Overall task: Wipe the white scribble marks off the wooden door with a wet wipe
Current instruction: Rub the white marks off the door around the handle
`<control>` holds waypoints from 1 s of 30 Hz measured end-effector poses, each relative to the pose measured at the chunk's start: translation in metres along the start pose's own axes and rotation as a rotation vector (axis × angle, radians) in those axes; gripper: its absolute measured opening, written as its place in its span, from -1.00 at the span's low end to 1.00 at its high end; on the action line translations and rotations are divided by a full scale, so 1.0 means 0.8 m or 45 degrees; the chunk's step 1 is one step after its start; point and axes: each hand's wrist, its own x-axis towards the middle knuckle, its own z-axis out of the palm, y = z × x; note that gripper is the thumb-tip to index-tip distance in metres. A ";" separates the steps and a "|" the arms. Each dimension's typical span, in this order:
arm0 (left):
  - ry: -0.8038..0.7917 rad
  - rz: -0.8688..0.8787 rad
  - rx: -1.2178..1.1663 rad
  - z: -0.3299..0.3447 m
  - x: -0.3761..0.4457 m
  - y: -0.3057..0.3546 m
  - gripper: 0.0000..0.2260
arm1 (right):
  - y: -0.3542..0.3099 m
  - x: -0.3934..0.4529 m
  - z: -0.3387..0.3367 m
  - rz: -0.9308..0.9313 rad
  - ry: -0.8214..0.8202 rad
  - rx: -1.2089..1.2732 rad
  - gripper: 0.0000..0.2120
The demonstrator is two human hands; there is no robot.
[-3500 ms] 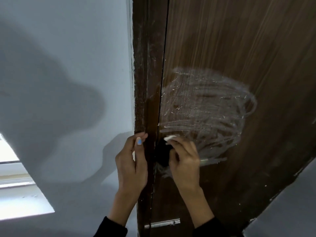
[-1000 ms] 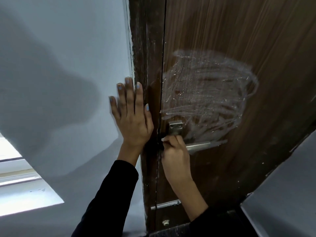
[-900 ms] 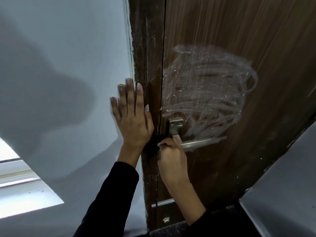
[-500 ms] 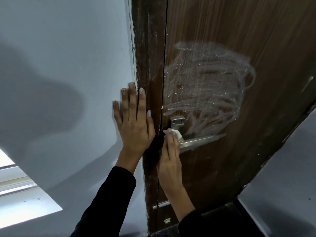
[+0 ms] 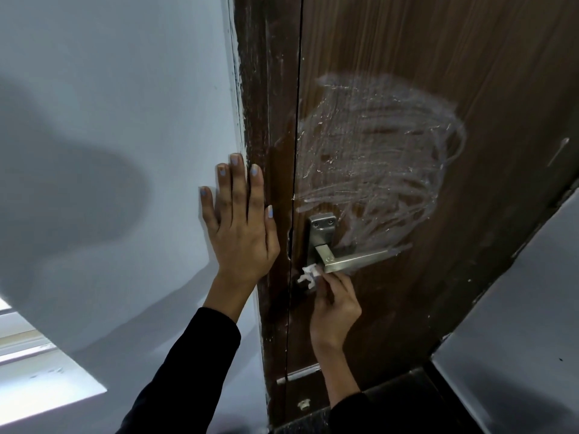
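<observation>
A dark wooden door [image 5: 454, 45] carries a wide patch of smeared white scribble marks [image 5: 376, 161] above its metal lever handle [image 5: 347, 258]. My right hand [image 5: 336, 311] is just under the handle, near the door's edge, pinching a small crumpled white wet wipe [image 5: 308, 274] against the wood there. My left hand [image 5: 239, 223] lies flat with fingers spread on the pale wall [image 5: 109, 89], its thumb beside the door frame [image 5: 266, 120].
A bright window ledge [image 5: 40, 380] shows at the lower left. A pale wall surface [image 5: 517, 324] fills the lower right. A small metal strip [image 5: 300, 374] and a small round metal fitting [image 5: 303, 403] sit low on the door edge.
My left hand rose from the frame edge and now lies flat on the wall. My right hand with the wipe dropped from beside the handle plate to below the lever.
</observation>
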 end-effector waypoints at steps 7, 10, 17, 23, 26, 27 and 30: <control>0.013 0.042 -0.035 0.002 -0.002 -0.003 -0.47 | -0.025 0.020 0.012 0.947 0.365 0.798 -0.80; 0.048 0.027 -0.049 0.006 -0.003 0.000 -0.46 | -0.038 0.010 0.017 0.863 0.272 0.635 -0.85; 0.064 -0.020 -0.032 0.010 -0.003 0.003 -0.49 | -0.045 -0.006 0.020 0.557 0.179 0.513 -0.68; 0.060 0.028 -0.044 0.008 -0.006 -0.001 -0.47 | -0.041 0.002 0.031 0.549 0.249 0.515 -0.71; 0.065 0.046 -0.056 0.007 -0.006 -0.003 -0.47 | -0.026 -0.009 0.028 0.635 0.216 0.445 -0.68; 0.068 0.047 -0.059 0.007 -0.006 -0.003 -0.47 | -0.019 -0.015 0.023 0.709 0.215 0.411 -0.67; 0.076 0.049 -0.069 0.007 -0.007 -0.002 -0.46 | -0.003 -0.026 0.006 0.810 0.258 0.421 -0.68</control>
